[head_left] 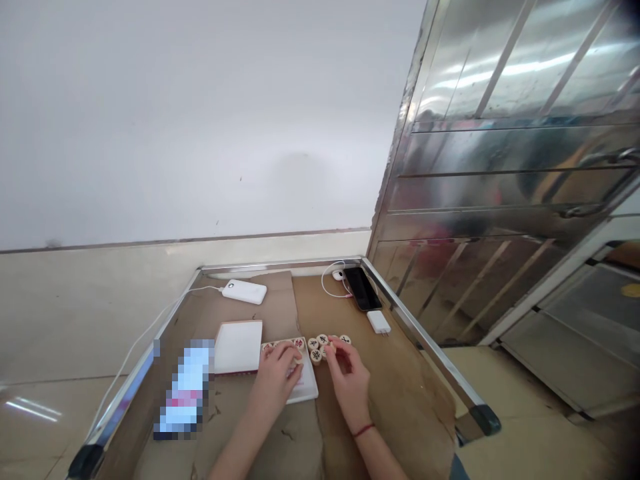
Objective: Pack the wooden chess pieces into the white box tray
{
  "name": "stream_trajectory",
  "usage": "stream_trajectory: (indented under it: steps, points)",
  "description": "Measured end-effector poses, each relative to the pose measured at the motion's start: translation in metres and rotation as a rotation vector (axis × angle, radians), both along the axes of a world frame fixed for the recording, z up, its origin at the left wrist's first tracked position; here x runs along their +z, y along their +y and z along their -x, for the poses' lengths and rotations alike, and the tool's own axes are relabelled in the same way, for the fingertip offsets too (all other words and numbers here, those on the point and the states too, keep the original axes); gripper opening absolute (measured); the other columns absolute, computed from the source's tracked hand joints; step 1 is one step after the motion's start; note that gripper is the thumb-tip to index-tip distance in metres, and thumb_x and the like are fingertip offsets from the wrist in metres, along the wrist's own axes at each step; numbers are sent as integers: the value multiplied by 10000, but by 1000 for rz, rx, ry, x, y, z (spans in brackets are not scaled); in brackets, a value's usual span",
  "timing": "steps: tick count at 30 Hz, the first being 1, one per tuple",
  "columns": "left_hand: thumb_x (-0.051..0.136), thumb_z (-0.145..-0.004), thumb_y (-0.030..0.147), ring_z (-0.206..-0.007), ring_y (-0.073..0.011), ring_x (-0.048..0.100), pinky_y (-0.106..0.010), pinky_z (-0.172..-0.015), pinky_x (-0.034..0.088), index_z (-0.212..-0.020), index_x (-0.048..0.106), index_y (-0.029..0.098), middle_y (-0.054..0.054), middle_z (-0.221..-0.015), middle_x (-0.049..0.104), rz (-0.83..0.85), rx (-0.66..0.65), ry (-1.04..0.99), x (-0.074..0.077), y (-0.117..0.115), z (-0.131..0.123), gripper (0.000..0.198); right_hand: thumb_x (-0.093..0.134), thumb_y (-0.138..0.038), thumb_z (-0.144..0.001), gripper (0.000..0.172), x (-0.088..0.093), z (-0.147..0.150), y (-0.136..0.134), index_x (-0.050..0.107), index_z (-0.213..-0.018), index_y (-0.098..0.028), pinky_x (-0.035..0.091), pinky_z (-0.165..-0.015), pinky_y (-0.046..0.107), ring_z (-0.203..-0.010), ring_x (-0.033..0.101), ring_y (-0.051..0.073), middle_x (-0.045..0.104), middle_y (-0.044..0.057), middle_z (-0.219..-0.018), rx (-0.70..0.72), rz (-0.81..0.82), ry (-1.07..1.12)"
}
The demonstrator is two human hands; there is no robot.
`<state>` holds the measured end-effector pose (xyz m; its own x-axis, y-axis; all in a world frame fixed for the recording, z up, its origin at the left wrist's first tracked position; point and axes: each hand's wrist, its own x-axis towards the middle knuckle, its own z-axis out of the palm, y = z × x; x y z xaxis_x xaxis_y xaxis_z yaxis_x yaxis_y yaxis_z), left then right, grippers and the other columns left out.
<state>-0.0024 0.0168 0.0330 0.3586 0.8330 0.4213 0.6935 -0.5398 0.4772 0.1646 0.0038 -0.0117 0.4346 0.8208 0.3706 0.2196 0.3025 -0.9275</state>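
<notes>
A shallow white box (309, 388) lies on the cardboard, with round wooden xiangqi pieces (299, 343) bearing red characters along its far side. My left hand (273, 377) is over this box, fingers curled round a xiangqi piece (299, 359) near the box's right edge. Just right of the box, several pieces with black characters (315, 357) stand in a loose cluster. At that cluster, my right hand (351, 381) has thumb and forefinger pinched on a piece (331, 349), which the fingers partly cover. The white box lid (239, 348) lies left of the box.
Brown cardboard (400, 393) covers the metal-framed table (425, 353). A pixelated phone-like screen (185, 390) is at left. Farther back are a white power bank (244, 291) with a cable, a black phone (363, 289) and a white charger (379, 323). A wall and metal door (450, 193) stand behind.
</notes>
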Motion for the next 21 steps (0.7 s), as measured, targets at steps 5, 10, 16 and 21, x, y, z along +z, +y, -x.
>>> stream_trajectory:
  steps: [5,10,16,21]
  points:
    - [602,-825,162,-976,-216,607,-428,-912,354,-848,628,239,-7,-930,716,-78,-9,225,-2,3,-9,84,580,-357,-859,215,6,3,-4,670,-953,-187,552,-779,309,-856,668,186,714,86,-966,26,-47,-166]
    - [643,-818,195,-989,-226,573,-440,-873,330,-821,656,243,-3,-984,710,-115,9,318,-10,6,-9,50,555,-281,-877,138,13,4,-6,668,-847,-208,545,-806,309,-914,652,186,693,75,-972,27,-143,-290]
    - [675,-782,182,-967,-220,548,-406,-813,341,-817,673,250,-10,-1038,677,-178,83,361,-14,9,-10,76,530,-185,-858,156,12,6,-5,646,-958,-214,540,-829,354,-952,615,195,608,100,-1031,5,-237,-416]
    - [675,-780,220,-971,-216,543,-391,-819,345,-909,675,279,-10,-1032,669,-174,136,268,-8,4,-5,141,486,-129,-856,266,11,7,-7,603,-1078,-217,510,-899,359,-1016,595,196,612,96,-1078,97,-226,-552]
